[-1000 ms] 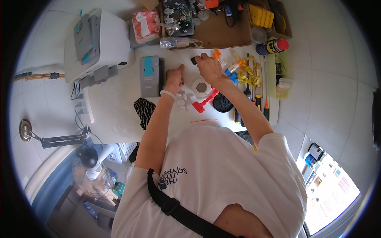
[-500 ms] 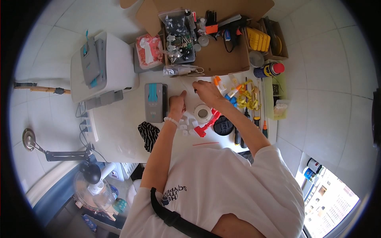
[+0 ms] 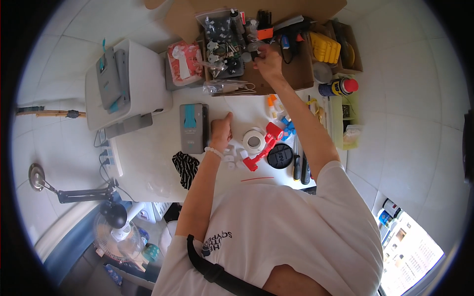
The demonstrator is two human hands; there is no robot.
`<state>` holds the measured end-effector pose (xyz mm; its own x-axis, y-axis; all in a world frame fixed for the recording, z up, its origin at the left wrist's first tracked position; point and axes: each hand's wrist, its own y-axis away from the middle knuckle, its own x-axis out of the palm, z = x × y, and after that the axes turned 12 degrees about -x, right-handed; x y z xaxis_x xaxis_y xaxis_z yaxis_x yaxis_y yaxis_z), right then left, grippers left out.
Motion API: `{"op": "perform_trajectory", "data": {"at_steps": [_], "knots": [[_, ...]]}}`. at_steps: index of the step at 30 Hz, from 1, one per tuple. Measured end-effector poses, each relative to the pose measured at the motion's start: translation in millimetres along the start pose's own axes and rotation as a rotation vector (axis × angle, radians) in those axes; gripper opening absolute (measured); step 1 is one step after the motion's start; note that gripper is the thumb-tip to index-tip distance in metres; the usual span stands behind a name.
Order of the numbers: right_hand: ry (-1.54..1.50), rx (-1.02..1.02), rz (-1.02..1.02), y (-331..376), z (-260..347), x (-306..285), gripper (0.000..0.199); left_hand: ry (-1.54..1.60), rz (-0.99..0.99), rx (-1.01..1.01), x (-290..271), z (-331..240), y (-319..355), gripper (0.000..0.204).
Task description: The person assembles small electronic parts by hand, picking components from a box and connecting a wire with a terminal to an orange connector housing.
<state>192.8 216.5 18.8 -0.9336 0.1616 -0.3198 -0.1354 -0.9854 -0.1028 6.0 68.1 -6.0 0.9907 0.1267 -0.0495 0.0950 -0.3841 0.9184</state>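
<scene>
Your right hand reaches far into the open brown cardboard box, fingers pinched on a small dark part I can't make out, while your left hand rests loosely curled, holding nothing, beside the white tape roll.

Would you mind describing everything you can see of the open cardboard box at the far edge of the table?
The cardboard box is plain brown, with its flaps folded open at the far edge of the white table. It is crammed with small tools and parts, among them a clear bag of small pieces and a yellow ridged item. The right hand reaches into its middle; whether it grips anything is unclear. A red-and-white packet lies beside its left side.
</scene>
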Motion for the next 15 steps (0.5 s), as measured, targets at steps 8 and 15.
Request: {"op": "perform_trajectory", "data": {"at_steps": [8, 15], "knots": [[-0.218, 0.3, -0.151, -7.0, -12.9, 21.2, 0.009, 0.003, 0.003, -0.011, -1.3, -3.4, 5.8, 0.046], [-0.32, 0.382, -0.187, -9.0, -18.3, 28.1, 0.006, 0.008, 0.019, -0.017, -1.1, -4.2, 6.0, 0.042]]}}
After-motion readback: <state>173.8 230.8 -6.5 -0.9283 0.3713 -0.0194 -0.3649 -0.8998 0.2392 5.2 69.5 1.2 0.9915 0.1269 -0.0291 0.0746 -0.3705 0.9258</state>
